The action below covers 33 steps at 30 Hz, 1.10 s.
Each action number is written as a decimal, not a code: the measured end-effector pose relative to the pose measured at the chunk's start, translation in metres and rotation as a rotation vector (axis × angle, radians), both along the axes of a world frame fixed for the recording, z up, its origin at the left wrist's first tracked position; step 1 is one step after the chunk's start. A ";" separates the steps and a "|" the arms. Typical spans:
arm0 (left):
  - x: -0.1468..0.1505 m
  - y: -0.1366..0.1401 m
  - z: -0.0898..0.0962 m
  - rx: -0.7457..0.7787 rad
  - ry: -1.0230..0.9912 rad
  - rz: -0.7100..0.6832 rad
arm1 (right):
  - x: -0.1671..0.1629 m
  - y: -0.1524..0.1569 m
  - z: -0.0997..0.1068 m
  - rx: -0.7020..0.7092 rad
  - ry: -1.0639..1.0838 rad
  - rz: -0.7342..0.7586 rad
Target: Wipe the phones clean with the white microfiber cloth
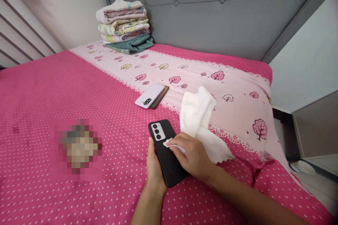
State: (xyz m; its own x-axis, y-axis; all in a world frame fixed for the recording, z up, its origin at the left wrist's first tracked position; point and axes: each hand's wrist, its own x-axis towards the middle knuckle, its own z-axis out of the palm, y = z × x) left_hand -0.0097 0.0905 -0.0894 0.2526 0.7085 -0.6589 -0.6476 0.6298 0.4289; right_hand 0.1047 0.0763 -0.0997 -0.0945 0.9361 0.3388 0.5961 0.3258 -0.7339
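Note:
A black smartphone (169, 163) lies back side up in my left hand (154, 168), whose thumb runs along its left edge; the other fingers are hidden beneath it. Its pale camera block with dark lenses is at the top left. My right hand (194, 154) pinches a small white tissue (169, 143) and presses it on the phone's back, just below the camera block. A larger white cloth (196, 112) lies crumpled on the bed, beyond and to the right of my right hand. Farther off, a lilac smartphone (150, 95) rests partly over a brownish one (162, 98).
Beneath everything is a bed with a pink dotted sheet (111, 168) and a pale tree-print band. Folded cloths (123, 24) are stacked at the back, against the grey padded headboard (200, 17). A blurred-out patch (80, 147) covers something at the left. A white tub (302, 167) stands on the floor, right.

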 end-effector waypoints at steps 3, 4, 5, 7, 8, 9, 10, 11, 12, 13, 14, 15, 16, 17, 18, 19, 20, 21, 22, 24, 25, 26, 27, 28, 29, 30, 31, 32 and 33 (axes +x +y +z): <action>-0.001 0.001 -0.002 0.014 -0.059 -0.005 | 0.001 0.000 0.001 0.033 0.000 0.046; -0.001 0.001 -0.003 0.015 -0.076 -0.006 | 0.001 -0.001 0.001 0.049 -0.007 0.077; -0.001 0.001 -0.003 0.017 -0.090 -0.008 | 0.001 -0.001 0.002 0.065 -0.016 0.114; -0.001 0.001 -0.002 0.026 -0.110 -0.008 | 0.001 -0.002 0.003 0.098 -0.033 0.196; -0.001 0.001 -0.002 0.034 -0.118 -0.007 | 0.000 -0.003 0.003 0.112 -0.039 0.233; -0.001 0.001 -0.001 0.041 -0.126 -0.008 | 0.000 -0.003 0.004 0.126 -0.043 0.261; -0.001 0.001 -0.001 0.047 -0.134 -0.008 | 0.000 -0.004 0.004 0.138 -0.046 0.278; -0.001 0.001 -0.001 0.051 -0.143 -0.008 | 0.000 -0.004 0.004 0.147 -0.047 0.286; -0.001 0.001 -0.001 0.051 -0.147 -0.010 | -0.001 -0.004 0.003 0.156 -0.046 0.287; -0.002 0.001 -0.001 0.049 -0.150 -0.010 | -0.001 -0.004 0.003 0.158 -0.044 0.283; -0.002 0.002 -0.001 0.044 -0.150 -0.009 | -0.002 -0.004 0.003 0.158 -0.041 0.274; -0.002 0.002 -0.002 0.037 -0.149 -0.012 | -0.002 -0.004 0.002 0.153 -0.038 0.259; -0.002 0.002 -0.003 0.029 -0.145 -0.016 | -0.003 -0.004 0.002 0.144 -0.036 0.236; -0.002 0.003 -0.003 0.020 -0.139 -0.020 | -0.003 -0.004 0.001 0.132 -0.034 0.206; -0.002 0.003 -0.003 0.015 -0.131 -0.019 | -0.004 -0.004 0.001 0.117 -0.033 0.172; -0.002 0.002 -0.004 0.013 -0.120 -0.015 | -0.004 -0.004 0.000 0.101 -0.032 0.137; -0.002 0.002 -0.003 0.013 -0.106 -0.008 | -0.004 -0.004 0.000 0.085 -0.030 0.106; -0.002 0.002 -0.003 0.014 -0.090 -0.001 | -0.004 -0.004 0.000 0.069 -0.029 0.082; -0.002 0.002 -0.003 0.013 -0.073 0.003 | -0.004 -0.004 -0.001 0.057 -0.028 0.062; -0.002 0.001 -0.001 0.004 -0.040 0.000 | -0.003 -0.003 -0.001 0.044 -0.026 0.022; -0.002 0.001 -0.001 -0.001 -0.026 -0.002 | -0.003 -0.003 -0.002 0.040 -0.027 -0.002; -0.001 0.001 0.000 -0.005 -0.014 0.000 | -0.003 -0.003 -0.002 0.034 -0.032 -0.026; -0.001 0.001 0.000 -0.009 -0.004 0.005 | -0.003 -0.002 -0.003 0.027 -0.040 -0.049; -0.001 0.001 0.001 -0.014 0.005 0.010 | -0.002 -0.002 -0.003 0.017 -0.050 -0.068; -0.001 0.001 0.001 -0.018 0.014 0.012 | -0.002 -0.002 -0.004 0.007 -0.061 -0.087; 0.000 0.001 0.001 -0.021 0.024 0.013 | -0.002 -0.001 -0.004 -0.003 -0.071 -0.104; 0.000 0.001 0.001 -0.022 0.035 0.015 | -0.002 -0.001 -0.005 -0.010 -0.080 -0.119; 0.000 0.001 0.001 -0.018 0.040 0.017 | -0.001 -0.001 -0.005 -0.015 -0.087 -0.135; 0.000 0.000 0.001 -0.011 0.042 0.016 | -0.001 0.000 -0.005 -0.019 -0.092 -0.148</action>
